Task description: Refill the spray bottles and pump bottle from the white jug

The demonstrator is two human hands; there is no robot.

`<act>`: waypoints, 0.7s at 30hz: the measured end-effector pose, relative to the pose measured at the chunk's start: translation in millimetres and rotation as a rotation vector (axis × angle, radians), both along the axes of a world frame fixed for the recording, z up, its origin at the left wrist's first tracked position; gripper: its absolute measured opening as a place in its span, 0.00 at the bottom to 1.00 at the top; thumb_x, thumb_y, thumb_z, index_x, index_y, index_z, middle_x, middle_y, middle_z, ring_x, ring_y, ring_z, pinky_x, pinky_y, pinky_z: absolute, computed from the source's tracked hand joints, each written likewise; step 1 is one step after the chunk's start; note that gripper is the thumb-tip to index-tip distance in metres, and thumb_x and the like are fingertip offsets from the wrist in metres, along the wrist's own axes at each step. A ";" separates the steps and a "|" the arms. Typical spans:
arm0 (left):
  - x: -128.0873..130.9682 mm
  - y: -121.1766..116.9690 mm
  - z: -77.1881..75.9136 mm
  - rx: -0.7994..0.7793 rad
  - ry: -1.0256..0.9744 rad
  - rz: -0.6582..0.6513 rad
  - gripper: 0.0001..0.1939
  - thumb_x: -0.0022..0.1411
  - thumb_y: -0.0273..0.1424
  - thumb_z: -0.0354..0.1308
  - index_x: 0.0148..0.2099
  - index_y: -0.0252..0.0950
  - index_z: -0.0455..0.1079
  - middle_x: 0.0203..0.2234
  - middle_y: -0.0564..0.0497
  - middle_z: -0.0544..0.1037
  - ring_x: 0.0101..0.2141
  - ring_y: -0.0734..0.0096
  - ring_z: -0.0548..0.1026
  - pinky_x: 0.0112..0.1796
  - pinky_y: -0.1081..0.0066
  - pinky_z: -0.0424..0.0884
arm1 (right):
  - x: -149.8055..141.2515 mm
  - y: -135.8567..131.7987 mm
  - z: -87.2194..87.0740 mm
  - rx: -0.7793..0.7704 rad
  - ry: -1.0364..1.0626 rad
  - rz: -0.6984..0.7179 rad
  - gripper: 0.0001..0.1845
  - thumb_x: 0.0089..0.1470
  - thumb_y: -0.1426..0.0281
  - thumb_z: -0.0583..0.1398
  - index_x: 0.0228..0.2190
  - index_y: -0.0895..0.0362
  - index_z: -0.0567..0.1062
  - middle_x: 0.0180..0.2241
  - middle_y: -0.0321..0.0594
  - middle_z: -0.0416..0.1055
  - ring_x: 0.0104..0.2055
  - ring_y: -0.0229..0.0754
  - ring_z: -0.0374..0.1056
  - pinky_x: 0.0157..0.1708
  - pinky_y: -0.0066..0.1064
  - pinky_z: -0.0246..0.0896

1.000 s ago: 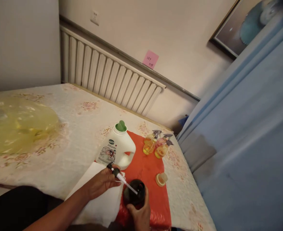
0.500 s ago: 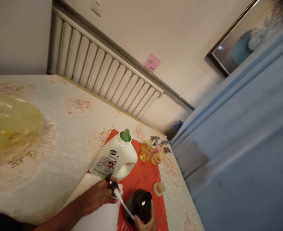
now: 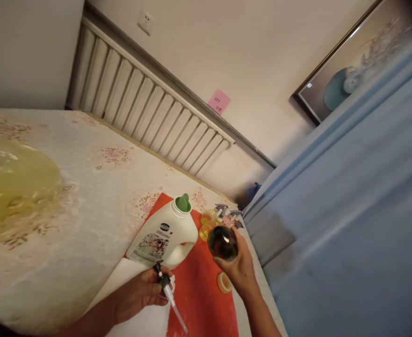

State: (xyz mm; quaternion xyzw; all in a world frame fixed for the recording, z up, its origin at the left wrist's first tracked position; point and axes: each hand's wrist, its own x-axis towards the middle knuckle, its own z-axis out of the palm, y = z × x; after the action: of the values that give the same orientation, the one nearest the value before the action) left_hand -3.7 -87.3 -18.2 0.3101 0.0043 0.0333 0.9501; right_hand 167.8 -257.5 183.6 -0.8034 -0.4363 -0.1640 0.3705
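Note:
My left hand (image 3: 146, 290) is closed on a pump dispenser top (image 3: 165, 283) with a black collar and a clear dip tube slanting down to the right. In my right hand (image 3: 239, 262) is a dark bottle (image 3: 223, 243), raised and tipped so that a round end faces me; its neck is hidden. Just beyond my left hand stands a white detergent jug (image 3: 167, 231) with a green spout (image 3: 183, 202) in its uncapped mouth. A pale yellowish cap (image 3: 224, 282) lies below my right hand. Several spray bottles (image 3: 206, 229) with amber liquid stand behind the dark bottle, partly covered.
Under the items lie a red sheet (image 3: 202, 299) and a white sheet or cloth (image 3: 140, 320) on a flowered tablecloth (image 3: 83, 210). A large yellow translucent bag (image 3: 16, 187) is at the left. A radiator (image 3: 149, 93) runs behind the table, and a blue curtain (image 3: 349, 224) hangs at the right.
My right hand has lifted the dark bottle off the red sheet, moving it up and away toward the spray bottles and tipping it. My left hand still holds the pump top in nearly the same place.

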 end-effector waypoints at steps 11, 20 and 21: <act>-1.4 1.0 -0.8 0.012 0.014 -0.008 0.18 0.55 0.31 0.69 0.48 0.39 0.74 0.39 0.49 0.77 0.39 0.63 0.77 0.44 0.62 0.71 | -4.4 73.2 81.3 -0.320 -0.353 0.101 0.44 0.39 0.74 0.69 0.59 0.53 0.64 0.55 0.49 0.67 0.57 0.55 0.63 0.57 0.50 0.62; -0.7 -0.1 -0.9 0.023 0.035 0.001 0.17 0.56 0.31 0.69 0.48 0.38 0.72 0.38 0.49 0.78 0.38 0.63 0.78 0.43 0.63 0.71 | -9.9 92.2 105.3 -0.437 -0.558 0.165 0.42 0.43 0.72 0.67 0.61 0.56 0.63 0.55 0.53 0.66 0.55 0.56 0.64 0.55 0.50 0.63; -0.9 -0.3 -0.6 0.020 0.029 -0.002 0.17 0.56 0.31 0.69 0.48 0.38 0.71 0.37 0.49 0.78 0.38 0.63 0.78 0.43 0.63 0.71 | -10.3 93.5 106.5 -0.447 -0.570 0.166 0.42 0.44 0.72 0.67 0.61 0.57 0.63 0.55 0.53 0.66 0.55 0.56 0.64 0.55 0.50 0.63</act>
State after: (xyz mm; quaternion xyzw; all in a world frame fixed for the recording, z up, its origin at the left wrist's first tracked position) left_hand -4.7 -87.6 -18.9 0.3201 0.0174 0.0279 0.9468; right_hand 157.4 -164.1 290.1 -0.7486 -0.6106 -0.2512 0.0614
